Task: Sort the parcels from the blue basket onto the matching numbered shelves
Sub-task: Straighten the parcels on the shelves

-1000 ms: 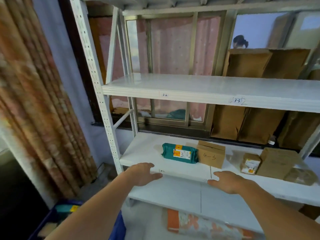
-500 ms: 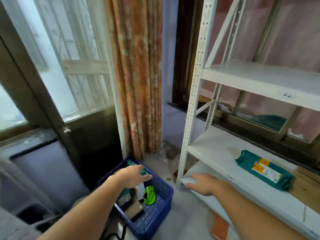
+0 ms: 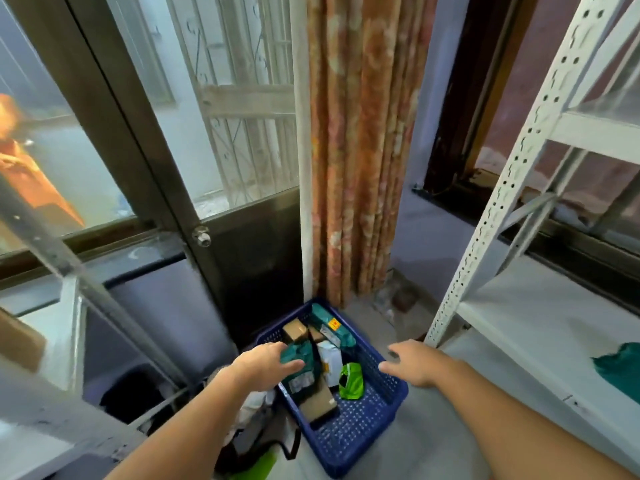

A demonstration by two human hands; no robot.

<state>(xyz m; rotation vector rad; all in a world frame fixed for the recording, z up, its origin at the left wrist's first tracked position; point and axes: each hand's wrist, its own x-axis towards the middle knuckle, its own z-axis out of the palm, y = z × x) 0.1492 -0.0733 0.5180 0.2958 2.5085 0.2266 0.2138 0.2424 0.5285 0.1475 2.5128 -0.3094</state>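
I see the blue basket (image 3: pixel 349 441) on the pale floor (image 3: pixel 433 438), in the corner below a patterned curtain (image 3: pixel 349 150). It holds a jumble of parcels: a teal bag (image 3: pixel 301 362) at its left side, another teal bag with an orange label (image 3: pixel 330 323) toward the back, a small brown box (image 3: pixel 294 330), a white carton (image 3: pixel 330 360), a bright green pouch (image 3: pixel 351 381) and a flat brown box (image 3: pixel 318 403) in the middle. My left hand (image 3: pixel 263 370) reaches over the basket's left rim, fingers extended and relaxed, lying on or just above the nearer teal bag; I cannot tell if they touch it. My right hand (image 3: pixel 414 363) hovers over the right rim, fingers loosely spread, holding nothing. To the right stands the white metal shelf rack (image 3: pixel 512 188), with a teal parcel (image 3: pixel 620 370) on its lower board at the frame edge. Left of the curtain is a dark-framed glass door (image 3: pixel 166 188) with a round knob (image 3: pixel 201 236). A dark bag (image 3: pixel 256 445) lies on the floor just left of the basket.
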